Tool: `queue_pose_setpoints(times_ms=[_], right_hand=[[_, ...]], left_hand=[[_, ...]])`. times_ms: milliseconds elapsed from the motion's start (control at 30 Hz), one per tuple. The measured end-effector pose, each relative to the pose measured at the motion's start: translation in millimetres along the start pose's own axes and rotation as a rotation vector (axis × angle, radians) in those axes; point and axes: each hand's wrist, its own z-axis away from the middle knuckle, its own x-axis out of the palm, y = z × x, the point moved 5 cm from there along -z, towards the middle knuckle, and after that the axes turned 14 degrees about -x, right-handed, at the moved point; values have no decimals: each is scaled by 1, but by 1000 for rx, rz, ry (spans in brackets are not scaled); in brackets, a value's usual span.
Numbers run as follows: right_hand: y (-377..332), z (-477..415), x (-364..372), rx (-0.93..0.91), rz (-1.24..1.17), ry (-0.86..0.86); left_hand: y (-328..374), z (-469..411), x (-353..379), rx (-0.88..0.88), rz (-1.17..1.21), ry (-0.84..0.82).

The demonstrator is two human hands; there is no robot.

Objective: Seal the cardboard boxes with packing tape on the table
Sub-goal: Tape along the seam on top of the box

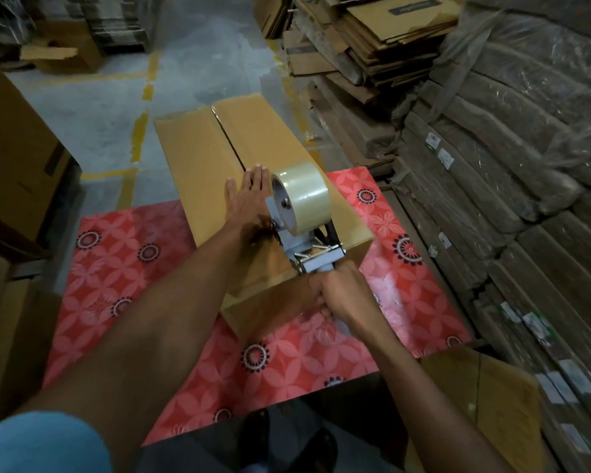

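A long brown cardboard box (198, 165) lies on the table (123, 268), which has a red flowered cover; its far end juts past the table's back edge. The two top flaps meet at a centre seam that still gapes at the far end. My left hand (249, 199) presses flat on the box top beside the seam, fingers straight. My right hand (338, 295) grips the handle of a grey tape dispenser (307, 254) at the box's near end. The dispenser carries a roll of clear packing tape (304, 196) and sits on the seam.
Another cardboard box (485, 397) stands at the table's right front corner. Large boxes (11, 165) rise on the left. Flattened cartons (372, 39) and wrapped bundles (509, 165) are stacked on the right. Bare concrete floor (110, 110) with yellow lines lies behind the table.
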Motion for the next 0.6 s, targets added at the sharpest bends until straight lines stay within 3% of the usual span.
queue_pose_setpoints(times_ms=[133,233,333,467,600], right_hand=[[-20,-12,4,-5,-46,-12],[-20,11,4,-113,100,-178],[3,37,3,-85,9,-137],[36,62,3,94,-171,9],[39,67,1,79,-206,0]], left_hand=[[-17,-28,5,-8,-50,-12],[-16,-26,10,-8,-53,-6],[-9,-22,-2,-44,44,-29],[-6,-26,-4,-71,114,-21],[-11,-31,2,-104,135,-16]])
